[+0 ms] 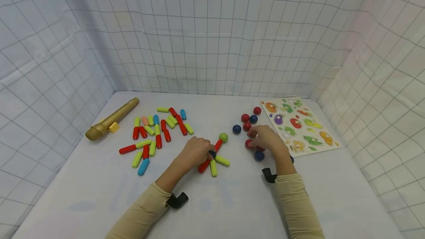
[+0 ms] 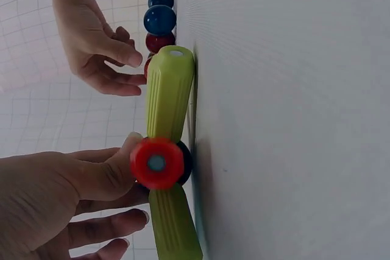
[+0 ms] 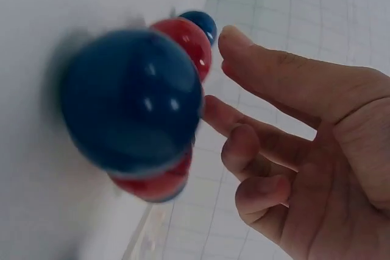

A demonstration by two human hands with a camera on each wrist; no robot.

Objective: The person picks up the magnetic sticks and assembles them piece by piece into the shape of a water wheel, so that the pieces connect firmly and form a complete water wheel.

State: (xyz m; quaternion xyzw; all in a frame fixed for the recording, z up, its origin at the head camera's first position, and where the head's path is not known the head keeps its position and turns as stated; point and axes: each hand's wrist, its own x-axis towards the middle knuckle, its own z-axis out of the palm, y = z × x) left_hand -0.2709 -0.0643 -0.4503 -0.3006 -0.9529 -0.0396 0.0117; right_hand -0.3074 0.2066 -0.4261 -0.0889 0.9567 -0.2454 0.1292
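My left hand (image 1: 197, 152) pinches a dark blue ball (image 1: 212, 154) at the hub of a small stick-and-ball construction. Red sticks (image 1: 204, 166) and yellow-green sticks (image 1: 222, 160) fan out from that hub, and a light green ball (image 1: 223, 137) tops one red stick. In the left wrist view a red stick's end (image 2: 156, 162) faces the camera, hiding most of the hub. To the right, my right hand (image 1: 267, 138) hovers with loosely bent fingers over a group of red balls (image 1: 249, 143). In the right wrist view a blue ball (image 3: 131, 101) partly hides whether a fingertip touches a red ball.
Several loose and joined sticks (image 1: 157, 130) lie left of the construction. A gold microphone-shaped toy (image 1: 113, 119) is at the far left. More blue balls (image 1: 237, 129) sit near the right hand, beside a board with vegetable pictures (image 1: 300, 126). Gridded cloth walls (image 1: 212, 40) enclose the table.
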